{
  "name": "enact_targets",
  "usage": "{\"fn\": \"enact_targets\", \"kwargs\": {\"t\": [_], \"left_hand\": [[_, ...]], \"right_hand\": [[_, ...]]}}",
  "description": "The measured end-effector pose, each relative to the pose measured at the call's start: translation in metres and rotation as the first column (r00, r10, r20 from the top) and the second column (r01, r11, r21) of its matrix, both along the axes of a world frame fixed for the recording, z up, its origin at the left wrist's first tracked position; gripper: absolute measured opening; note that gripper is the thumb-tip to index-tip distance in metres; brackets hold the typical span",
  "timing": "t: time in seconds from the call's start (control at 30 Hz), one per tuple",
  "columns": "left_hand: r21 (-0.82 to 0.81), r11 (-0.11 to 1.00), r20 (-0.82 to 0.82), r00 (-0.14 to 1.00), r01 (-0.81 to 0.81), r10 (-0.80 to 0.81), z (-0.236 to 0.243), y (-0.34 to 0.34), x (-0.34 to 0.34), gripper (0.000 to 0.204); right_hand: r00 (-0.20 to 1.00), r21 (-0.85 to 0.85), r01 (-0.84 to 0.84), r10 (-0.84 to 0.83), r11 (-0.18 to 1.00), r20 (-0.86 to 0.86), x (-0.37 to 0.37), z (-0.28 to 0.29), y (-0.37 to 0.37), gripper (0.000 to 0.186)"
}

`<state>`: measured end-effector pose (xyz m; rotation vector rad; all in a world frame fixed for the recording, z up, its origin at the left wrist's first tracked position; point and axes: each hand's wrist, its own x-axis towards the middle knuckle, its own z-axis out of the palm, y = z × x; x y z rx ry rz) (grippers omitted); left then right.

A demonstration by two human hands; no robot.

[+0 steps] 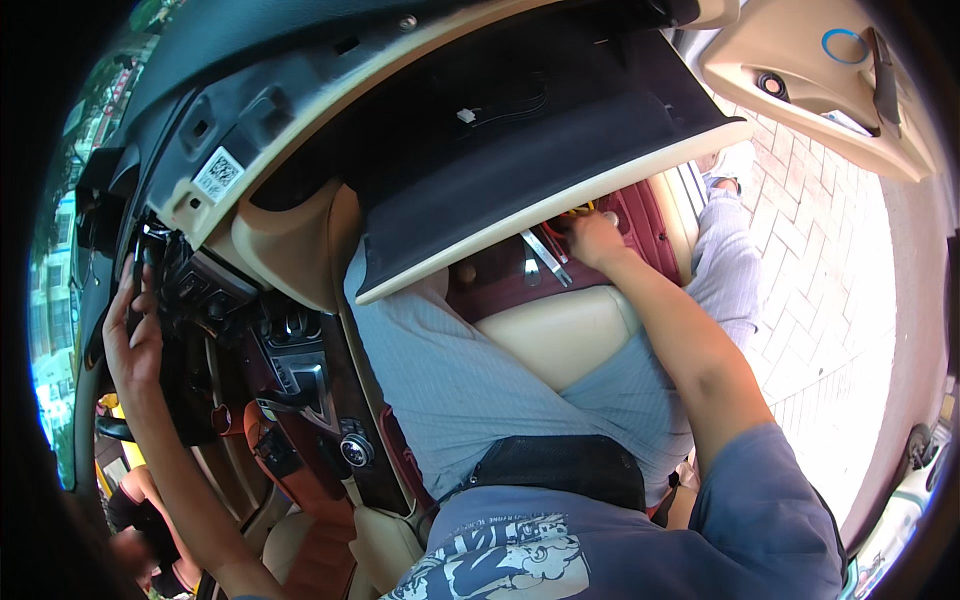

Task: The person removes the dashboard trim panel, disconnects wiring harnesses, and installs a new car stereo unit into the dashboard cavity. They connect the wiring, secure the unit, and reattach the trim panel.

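At the left, my left hand (135,345) is raised to the opened centre of the dashboard. Its fingers are closed around the edge of a thin dark part (137,268), whose kind I cannot make out. My right hand (597,240) reaches down to the dark red floor mat (500,295), below the lowered glove box lid (560,195). Those fingers curl down among tools with yellow and orange handles (578,212), and their tips are hidden. Beside them lie a silver flat metal tool (547,258) and a small grey pry tool (531,272).
Bare dashboard framing (240,150) shows above the glove box. A white connector (466,116) hangs inside it. The gear console (310,380) stands left of my legs. At the right is the opened door (810,90) above paving. Another person (150,520) is outside at lower left.
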<state>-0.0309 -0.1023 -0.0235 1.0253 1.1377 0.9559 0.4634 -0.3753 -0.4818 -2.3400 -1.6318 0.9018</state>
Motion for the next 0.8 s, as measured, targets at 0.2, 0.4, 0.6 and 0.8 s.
{"fn": "enact_targets", "kwargs": {"t": [0.2, 0.4, 0.6, 0.8], "left_hand": [[0.408, 0.717, -0.87, 0.002, 0.565, 0.493, -0.013, -0.014, 0.02, 0.057], [0.371, 0.924, -0.645, 0.742, 0.095, 0.183, -0.007, -0.041, 0.05, 0.047], [0.102, 0.992, -0.479, 0.878, 0.073, -0.015, 0.008, -0.039, 0.061, 0.042], [0.435, 0.417, -0.591, -0.097, 0.798, 0.801, -0.015, -0.052, 0.068, 0.054]], "right_hand": [[0.933, 0.092, -0.236, 0.199, 0.967, 0.3, -0.031, -0.056, 0.031, 0.041], [0.926, 0.651, -0.251, -0.018, 0.717, 0.377, -0.025, -0.075, 0.061, 0.038], [0.886, 0.207, -0.33, 0.227, 0.921, 0.405, -0.008, -0.033, 0.087, 0.035], [0.868, 0.076, -0.353, 0.297, 0.932, 0.397, -0.001, -0.021, 0.083, 0.033]]}}
